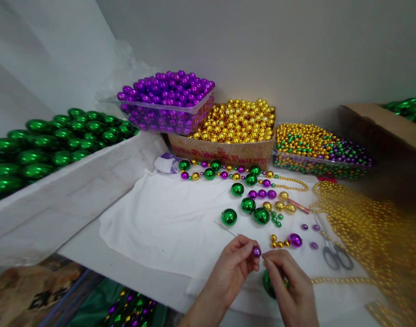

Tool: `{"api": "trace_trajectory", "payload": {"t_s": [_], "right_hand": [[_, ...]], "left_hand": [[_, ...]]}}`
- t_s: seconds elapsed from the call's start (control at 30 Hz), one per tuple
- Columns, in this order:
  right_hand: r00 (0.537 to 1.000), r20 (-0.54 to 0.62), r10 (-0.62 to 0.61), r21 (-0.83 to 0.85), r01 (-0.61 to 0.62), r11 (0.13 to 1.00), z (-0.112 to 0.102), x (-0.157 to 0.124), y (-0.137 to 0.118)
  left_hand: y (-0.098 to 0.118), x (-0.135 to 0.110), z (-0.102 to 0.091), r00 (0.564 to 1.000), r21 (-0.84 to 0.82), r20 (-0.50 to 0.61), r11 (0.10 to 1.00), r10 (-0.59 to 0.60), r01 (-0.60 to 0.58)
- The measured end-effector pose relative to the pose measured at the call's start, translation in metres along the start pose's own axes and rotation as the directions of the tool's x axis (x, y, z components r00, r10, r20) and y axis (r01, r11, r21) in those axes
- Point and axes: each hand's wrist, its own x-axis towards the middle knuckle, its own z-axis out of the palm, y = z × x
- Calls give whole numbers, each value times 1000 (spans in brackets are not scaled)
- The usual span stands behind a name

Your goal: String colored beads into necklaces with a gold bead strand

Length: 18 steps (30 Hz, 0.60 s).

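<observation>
My left hand [232, 268] pinches a thin needle [225, 229] that sticks up and to the left, with a small purple bead [256, 251] at the fingertips. My right hand [289, 286] is closed, its fingertips meeting the purple bead, and a large green ball [268, 282] sits under its palm. Both hands hover over a white cloth [167, 218]. Loose green, purple and gold beads [258, 204] lie just beyond the hands, and a strung row of mixed beads [228, 172] runs along the far edge of the cloth.
A white bin of large green balls [51, 145] fills the left. At the back stand a clear tub of purple balls [167, 100], a cardboard box of gold balls [238, 122] and a tub of mixed small beads [317, 145]. Gold bead strands [371, 231] and scissors [333, 254] lie on the right.
</observation>
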Motion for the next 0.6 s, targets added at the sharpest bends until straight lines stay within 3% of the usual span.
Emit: {"api": "trace_trajectory", "payload": {"t_s": [0.1, 0.2, 0.3, 0.4, 0.5, 0.6], "right_hand": [[997, 64, 36, 5, -36, 999, 3, -1, -2], [998, 56, 14, -108, -8, 994, -2, 1, -7], [985, 145, -95, -220, 126, 967, -8, 6, -12], [963, 218, -157, -229, 206, 951, -9, 10, -14], [970, 215, -110, -175, 149, 973, -6, 11, -16], [982, 185, 49, -29, -44, 999, -4, 8, -21]], "left_hand": [[7, -7, 5, 986, 271, -12, 950, 165, -155], [16, -14, 7, 958, 512, 32, 819, 285, -260], [23, -23, 11, 939, 635, 98, 706, 330, -314], [28, -32, 16, 916, 690, 128, 629, 379, -357], [35, -37, 17, 900, 722, 151, 576, 409, -383], [40, -37, 15, 906, 674, 154, 628, 395, -389]]}}
